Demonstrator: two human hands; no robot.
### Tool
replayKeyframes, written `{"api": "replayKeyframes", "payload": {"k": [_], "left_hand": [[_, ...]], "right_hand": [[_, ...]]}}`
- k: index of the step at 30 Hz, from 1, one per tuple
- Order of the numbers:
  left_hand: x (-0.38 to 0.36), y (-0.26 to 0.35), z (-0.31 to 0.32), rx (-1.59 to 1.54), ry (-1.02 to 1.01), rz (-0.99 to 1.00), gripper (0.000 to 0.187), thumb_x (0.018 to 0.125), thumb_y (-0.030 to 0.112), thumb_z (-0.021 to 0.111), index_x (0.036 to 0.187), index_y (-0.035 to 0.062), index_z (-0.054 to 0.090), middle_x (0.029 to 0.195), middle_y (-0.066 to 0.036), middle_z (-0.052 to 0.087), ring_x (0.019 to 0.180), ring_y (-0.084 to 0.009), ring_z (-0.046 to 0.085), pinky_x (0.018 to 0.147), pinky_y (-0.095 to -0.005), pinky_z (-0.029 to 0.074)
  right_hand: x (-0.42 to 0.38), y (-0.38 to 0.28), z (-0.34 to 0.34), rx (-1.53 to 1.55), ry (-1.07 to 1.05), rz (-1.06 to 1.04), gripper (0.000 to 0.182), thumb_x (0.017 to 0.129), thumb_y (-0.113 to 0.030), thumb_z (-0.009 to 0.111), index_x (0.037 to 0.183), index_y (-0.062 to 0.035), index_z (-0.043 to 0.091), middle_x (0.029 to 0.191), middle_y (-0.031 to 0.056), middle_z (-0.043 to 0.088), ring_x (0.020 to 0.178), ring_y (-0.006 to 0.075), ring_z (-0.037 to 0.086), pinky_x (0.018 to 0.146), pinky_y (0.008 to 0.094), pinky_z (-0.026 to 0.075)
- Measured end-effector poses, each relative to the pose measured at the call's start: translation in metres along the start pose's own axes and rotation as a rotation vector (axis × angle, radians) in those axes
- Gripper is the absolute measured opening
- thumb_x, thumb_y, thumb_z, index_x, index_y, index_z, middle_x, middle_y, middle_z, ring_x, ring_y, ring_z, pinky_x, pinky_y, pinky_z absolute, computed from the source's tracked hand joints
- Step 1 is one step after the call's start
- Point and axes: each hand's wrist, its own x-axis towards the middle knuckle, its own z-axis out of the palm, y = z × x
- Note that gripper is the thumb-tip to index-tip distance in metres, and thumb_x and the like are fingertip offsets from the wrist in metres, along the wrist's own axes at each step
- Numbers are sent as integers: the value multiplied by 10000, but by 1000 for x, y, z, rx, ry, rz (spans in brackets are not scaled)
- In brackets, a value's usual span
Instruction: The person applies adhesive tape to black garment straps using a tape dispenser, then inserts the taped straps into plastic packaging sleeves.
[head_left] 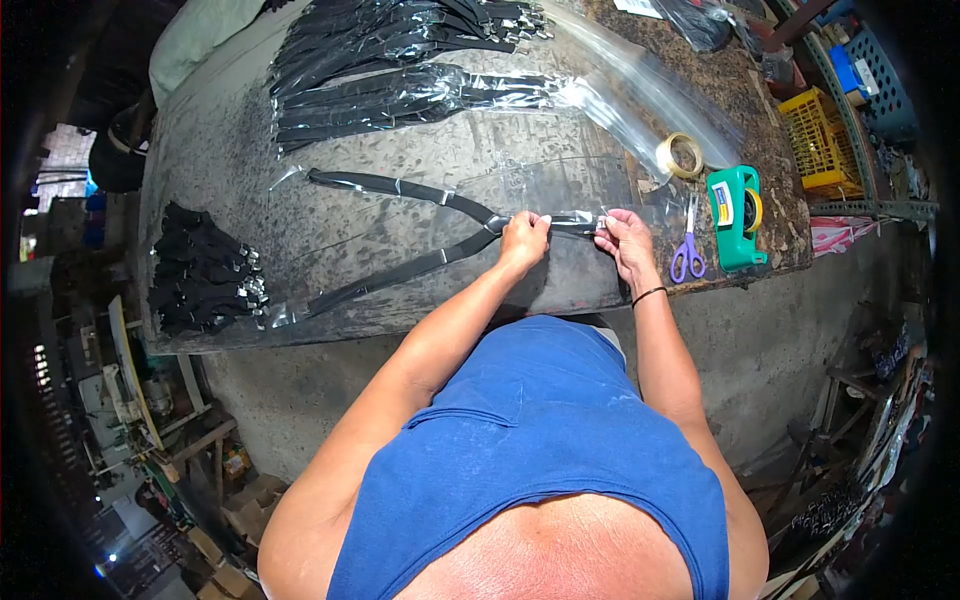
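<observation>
Your left grip [523,243] pinches the forked black strap [468,208] near its joint, centre of the frame; your right grip [628,240] pinches its end. It seems light, limp; hold at both these places.

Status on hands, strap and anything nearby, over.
Left hand on strap near its fork; right hand pinching its single end. Strap spread in a Y. Scissors close beside right hand.

Narrow gap between right hand [628,242] and scissors [689,243]

Single head-worn view, looking forward and down, near the table [225,170]
</observation>
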Motion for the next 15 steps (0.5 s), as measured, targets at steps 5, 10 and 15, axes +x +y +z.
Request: {"api": "replayKeyframes", "payload": {"k": [5,10,15], "left_hand": [[-7,4,-5,-33,-43,-31,225,932,245,572,911,23,602,619,-46,615,473,-119,553,423,-284,440],[-3,3,1,-97,-167,-86,230,929,259,574,874,39,609,622,-34,613,495,-116,562,420,-263,425],[14,-16,5,174,-51,95,279,883,286,614,763,35,630,639,-74,645,530,-157,602,505,-325,471]], "right_hand": [[3,3,-2,17,-18,13,188,899,-80,615,1062,-53,524,898,63,625,711,153,634,625,279,573],[5,5,-2,-3,-1,14,192,904,-99,613,1065,-43,523,902,65,616,703,152,631,620,283,576],[-1,-3,-6,-79,40,-4,223,917,-164,615,1079,-37,530,918,69,620,691,146,627,575,261,557]]}}
